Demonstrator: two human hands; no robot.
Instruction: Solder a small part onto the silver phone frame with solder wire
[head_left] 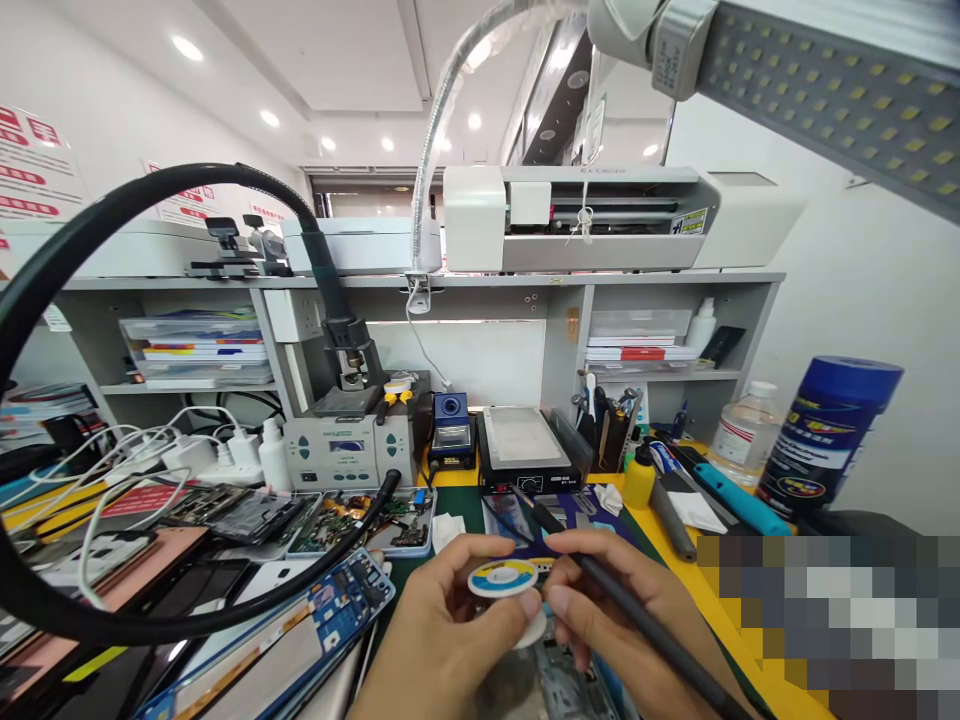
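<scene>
My left hand (457, 620) is closed around a small white spool (502, 577) with a yellow and blue label, likely solder wire or wick. Across my right hand (637, 610) lies a soldering iron (600, 575) with a dark handle, its tip pointing away from me towards the hot plate. The right thumb and a fingertip come together beside the spool; whether they pinch a strand from it is too small to tell. Below both hands, partly hidden by them, is an opened phone or circuit board (566, 680).
A hot plate (525, 440) and a soldering station (452, 430) stand at the back, beside a grey hot-air unit (349, 450). Its thick black hose (172, 625) loops over phone parts at left. On the right are a blue can (829, 435), a bottle (742, 430) and a yellow bottle (639, 478).
</scene>
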